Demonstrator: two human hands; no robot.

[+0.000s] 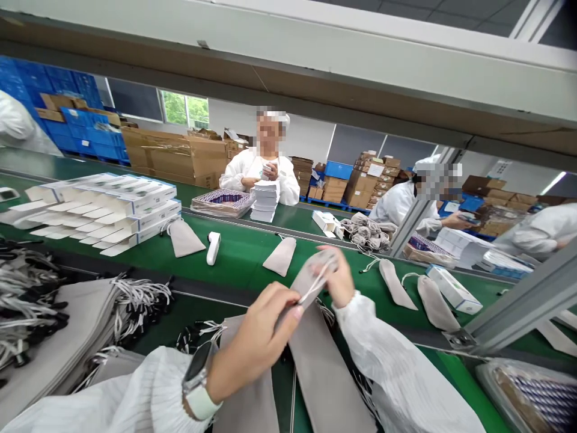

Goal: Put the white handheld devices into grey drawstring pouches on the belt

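Observation:
In front of me a grey drawstring pouch (305, 275) with white cords is held up between both hands. My left hand (256, 337), with a watch on its wrist, pinches the near end beside the cords. My right hand (341, 280) is closed on the far end, its fingertips partly hidden by the cloth. Below the hands lie two stacks of flat grey pouches, a right stack (327, 367) and a left stack (247, 385) partly behind my left forearm. Beyond them, on the green belt (238, 255), rest a filled-looking pouch (280, 257) and a white handheld device (213, 248).
Open white boxes (112, 207) are piled at the left, near another pouch (186, 239). More pouches with cords (67, 331) heap at the near left. A metal post (518, 300) slants at the right, beside a plastic-wrapped tray (532, 391). Co-workers sit across the belt.

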